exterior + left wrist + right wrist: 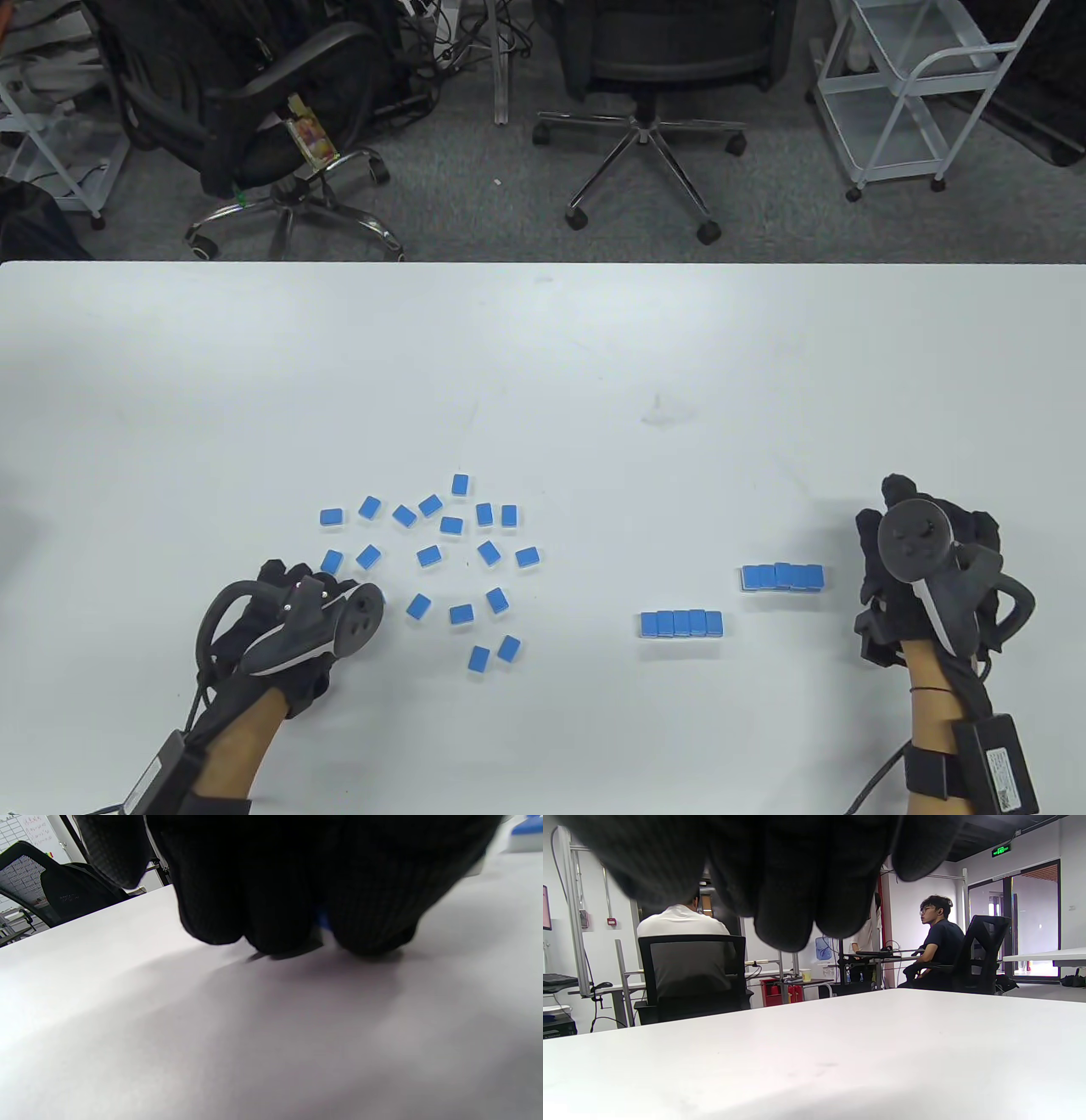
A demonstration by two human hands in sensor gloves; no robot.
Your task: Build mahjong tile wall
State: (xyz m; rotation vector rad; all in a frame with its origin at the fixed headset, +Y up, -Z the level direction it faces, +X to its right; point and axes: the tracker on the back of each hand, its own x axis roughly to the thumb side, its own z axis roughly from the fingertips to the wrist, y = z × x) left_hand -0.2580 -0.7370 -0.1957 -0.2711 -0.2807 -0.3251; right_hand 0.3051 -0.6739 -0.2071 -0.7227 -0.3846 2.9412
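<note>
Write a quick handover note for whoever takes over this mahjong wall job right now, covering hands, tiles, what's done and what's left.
Left hand: at the near-left edge of the loose tiles, fingertips down on the table; a sliver of blue shows between them, grip unclear.
Right hand: holds nothing, just right of the far row.
Done: two short rows, the far row and the near row, five tiles each as far as I can count.
Left: about twenty loose tiles still to line up.

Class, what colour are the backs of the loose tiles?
Blue, clearest in the table view: loose tiles.
</note>
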